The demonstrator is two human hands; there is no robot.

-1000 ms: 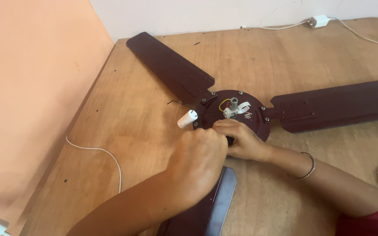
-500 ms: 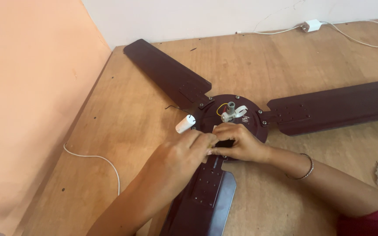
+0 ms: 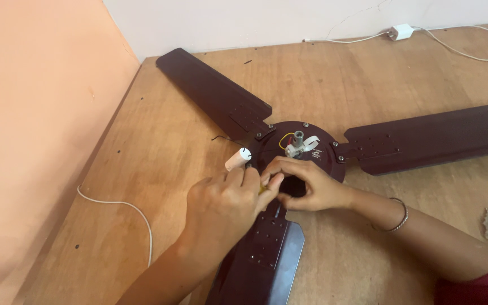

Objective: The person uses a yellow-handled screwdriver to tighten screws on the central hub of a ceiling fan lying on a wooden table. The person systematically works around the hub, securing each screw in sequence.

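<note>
Wooden floor [image 3: 368, 73]; both hands [image 3: 227, 200] [image 3: 306, 183] touching ceiling fan hub [image 3: 323, 161].

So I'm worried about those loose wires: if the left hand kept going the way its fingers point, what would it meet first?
Probably the right hand's fingers, which it already nearly touches at the near edge of the maroon fan hub. The left hand points up and right; the yellow wire lies beyond. Depth is unclear.

fan hub [image 3: 312, 148] on the wooden board [image 3: 159, 147] | three blades out from it: one to far left [image 3: 213, 93], one to right [image 3: 433, 137], one toward the viewer [image 3: 264, 257] | both hands at hub's near edge, left hand [image 3: 224, 203] left of right hand [image 3: 306, 183] | capacitor [image 3: 237, 160] just left of hub | cable [image 3: 125, 212] at left
</note>
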